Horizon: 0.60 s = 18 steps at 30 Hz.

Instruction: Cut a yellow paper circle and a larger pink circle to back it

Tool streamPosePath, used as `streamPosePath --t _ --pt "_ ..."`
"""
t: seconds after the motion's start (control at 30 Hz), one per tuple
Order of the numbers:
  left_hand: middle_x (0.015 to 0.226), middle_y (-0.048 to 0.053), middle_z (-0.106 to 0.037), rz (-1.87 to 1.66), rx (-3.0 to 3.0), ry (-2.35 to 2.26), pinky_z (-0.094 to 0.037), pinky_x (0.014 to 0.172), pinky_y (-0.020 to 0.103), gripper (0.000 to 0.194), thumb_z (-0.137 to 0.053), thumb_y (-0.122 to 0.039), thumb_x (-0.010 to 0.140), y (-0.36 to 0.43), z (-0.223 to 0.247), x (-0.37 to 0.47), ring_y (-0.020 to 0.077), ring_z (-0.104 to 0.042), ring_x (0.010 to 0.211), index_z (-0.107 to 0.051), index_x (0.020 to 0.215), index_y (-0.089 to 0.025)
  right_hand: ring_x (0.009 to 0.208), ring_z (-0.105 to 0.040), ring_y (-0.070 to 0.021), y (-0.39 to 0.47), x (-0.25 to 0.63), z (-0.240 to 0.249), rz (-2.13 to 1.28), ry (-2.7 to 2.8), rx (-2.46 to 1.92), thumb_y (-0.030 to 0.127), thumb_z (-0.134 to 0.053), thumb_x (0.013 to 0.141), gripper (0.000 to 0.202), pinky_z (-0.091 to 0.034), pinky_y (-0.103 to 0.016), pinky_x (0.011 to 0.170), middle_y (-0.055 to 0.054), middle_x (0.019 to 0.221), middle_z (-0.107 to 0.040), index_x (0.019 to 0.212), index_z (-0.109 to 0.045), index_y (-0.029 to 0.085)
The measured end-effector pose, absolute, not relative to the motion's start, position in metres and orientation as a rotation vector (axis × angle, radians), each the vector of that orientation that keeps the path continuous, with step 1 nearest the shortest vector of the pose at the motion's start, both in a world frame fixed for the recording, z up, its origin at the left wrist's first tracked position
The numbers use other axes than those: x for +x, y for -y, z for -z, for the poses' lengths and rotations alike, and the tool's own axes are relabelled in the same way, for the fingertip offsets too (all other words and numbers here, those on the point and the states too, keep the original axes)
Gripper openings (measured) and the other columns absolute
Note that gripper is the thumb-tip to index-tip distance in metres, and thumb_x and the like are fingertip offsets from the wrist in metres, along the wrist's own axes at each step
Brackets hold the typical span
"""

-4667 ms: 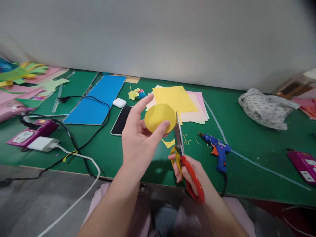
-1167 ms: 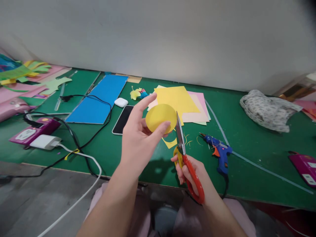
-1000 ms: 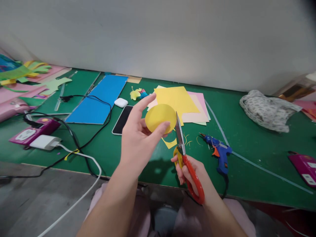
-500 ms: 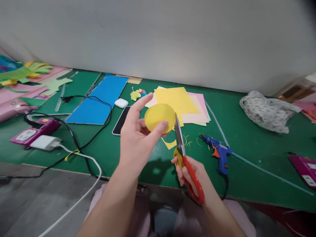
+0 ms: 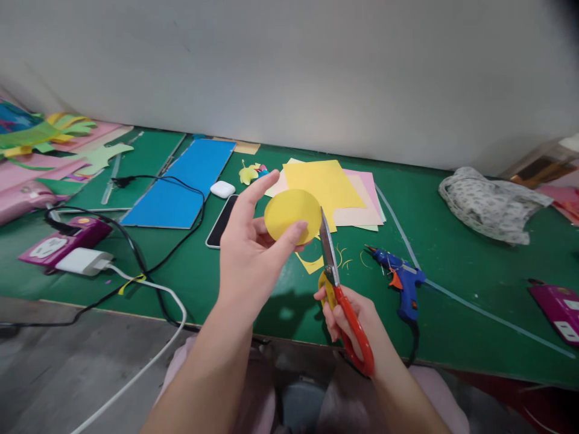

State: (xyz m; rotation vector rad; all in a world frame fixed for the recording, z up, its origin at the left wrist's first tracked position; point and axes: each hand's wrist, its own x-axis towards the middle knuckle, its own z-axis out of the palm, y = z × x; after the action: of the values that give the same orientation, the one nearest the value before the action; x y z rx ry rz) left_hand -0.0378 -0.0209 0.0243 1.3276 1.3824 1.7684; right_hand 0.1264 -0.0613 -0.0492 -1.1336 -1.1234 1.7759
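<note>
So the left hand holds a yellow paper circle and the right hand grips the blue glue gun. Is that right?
Not quite: in the head view, the right hand grips scissors, not the blue glue gun. The left hand does hold the yellow paper circle.

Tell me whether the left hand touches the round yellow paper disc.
Touching: the head view shows the left hand holding the round yellow paper disc, thumb across its front.
</note>
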Motion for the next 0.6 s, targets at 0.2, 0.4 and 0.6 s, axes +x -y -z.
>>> streamPosePath --t 0.2,0.4,0.6 --pt "0.091 -0.001 -0.073 -1.783 1.321 -1.379 -0.064 0.055 0.027 0.060 -0.078 -0.019 0.071 0.0198 -0.0229 -0.0385 0.0177 -0.072 0.071 -0.057 0.126 -0.029 0.043 -0.036 -0.0067 0.0619 0.1263 0.0496 -1.768 1.122 -1.150 0.047 -0.070 0.073 0.034 -0.031 -0.020 0.043 0.008 0.050 -0.043 0.086 -0.063 0.016" --pt "0.087 -0.002 -0.073 -1.803 1.318 -1.359 -0.064 0.055 0.026 0.060 -0.078 -0.018 0.070 0.0185 -0.0217 -0.0389 0.0173 -0.072 0.070 -0.057 0.126 -0.029 0.044 -0.035 -0.0066 0.0615 0.1264 0.0501 -1.784 1.114 -1.156 0.049 -0.070 0.072 0.036 -0.029 -0.020 0.043 0.008 0.051 -0.043 0.087 -0.062 0.016" --pt "0.085 -0.002 -0.072 -1.810 1.301 -1.362 -0.064 0.055 0.025 0.059 -0.077 -0.017 0.070 0.0190 -0.0251 -0.0375 0.0170 -0.072 0.070 -0.056 0.125 -0.028 0.044 -0.035 -0.0071 0.0617 0.1262 0.0508 -1.782 1.117 -1.154 0.048 -0.069 0.073 0.035 -0.029 -0.020 0.042 0.008 0.050 -0.043 0.086 -0.062 0.016"
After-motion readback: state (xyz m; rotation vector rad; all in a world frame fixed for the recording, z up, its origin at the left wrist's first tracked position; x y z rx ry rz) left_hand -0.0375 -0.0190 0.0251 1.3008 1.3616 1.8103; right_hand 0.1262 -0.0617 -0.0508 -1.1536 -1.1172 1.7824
